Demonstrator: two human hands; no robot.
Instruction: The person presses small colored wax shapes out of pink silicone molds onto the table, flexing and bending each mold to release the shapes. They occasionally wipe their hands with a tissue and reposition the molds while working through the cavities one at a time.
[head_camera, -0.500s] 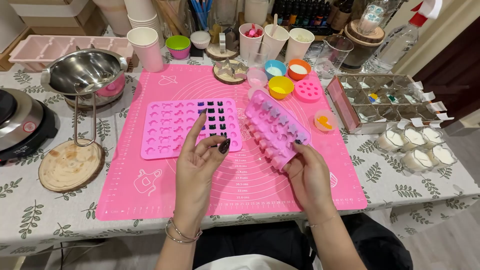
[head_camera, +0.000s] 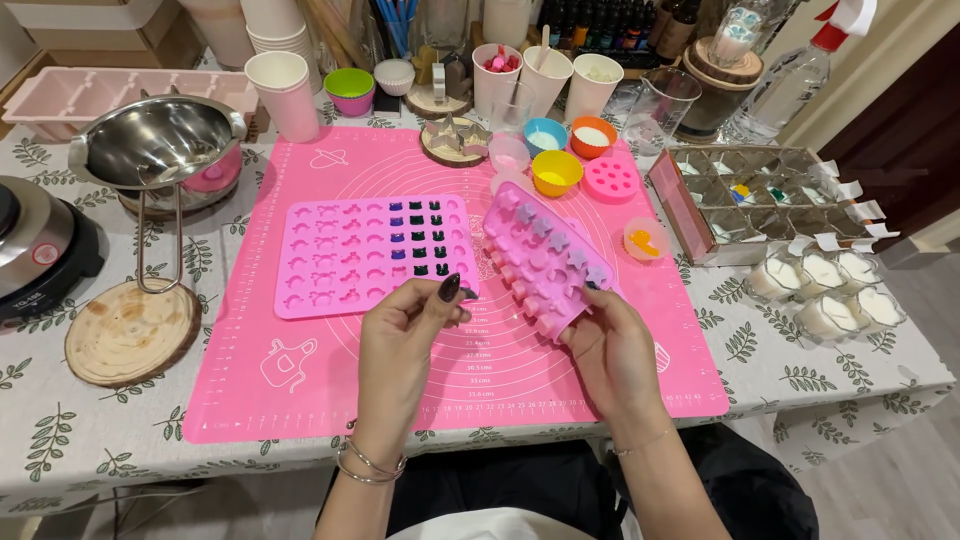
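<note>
The right hand (head_camera: 610, 350) grips the pink star mould (head_camera: 545, 265) at its near end; its long axis runs far-left. The left hand (head_camera: 405, 335), fingers pinched closed, is just left of it, above the pink mat (head_camera: 300, 400).

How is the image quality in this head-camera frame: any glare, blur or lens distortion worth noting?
Head view: even, soft indoor light with faint shadows only; a bright reflection sits in the steel bowl; table edges bow slightly from the wide lens; the left hand, right hand and the pink mold it holds are sharp; the bottles at the top edge are too small to read.
</note>
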